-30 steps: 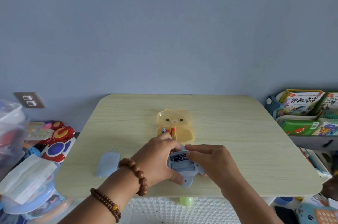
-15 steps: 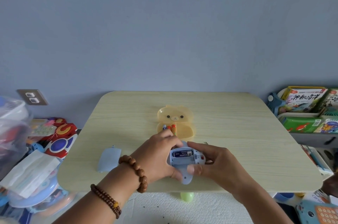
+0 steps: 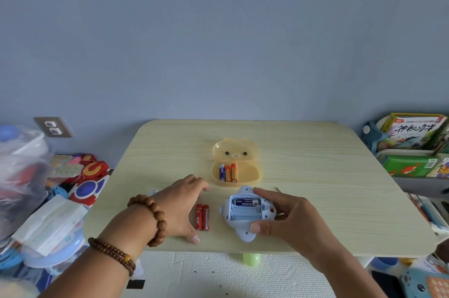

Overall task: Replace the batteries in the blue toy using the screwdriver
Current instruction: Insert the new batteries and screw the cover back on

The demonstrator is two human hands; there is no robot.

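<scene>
- The blue toy [image 3: 245,233], judged light and rigid, is gripped by its sides in the right hand [image 3: 291,220] at the front edge of the table [image 3: 328,212].
- The left hand [image 3: 179,205] is spread open, empty.

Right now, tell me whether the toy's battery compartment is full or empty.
Partly filled. The compartment in the toy is uncovered; one battery sits in its far slot, the rest is bare.
</scene>
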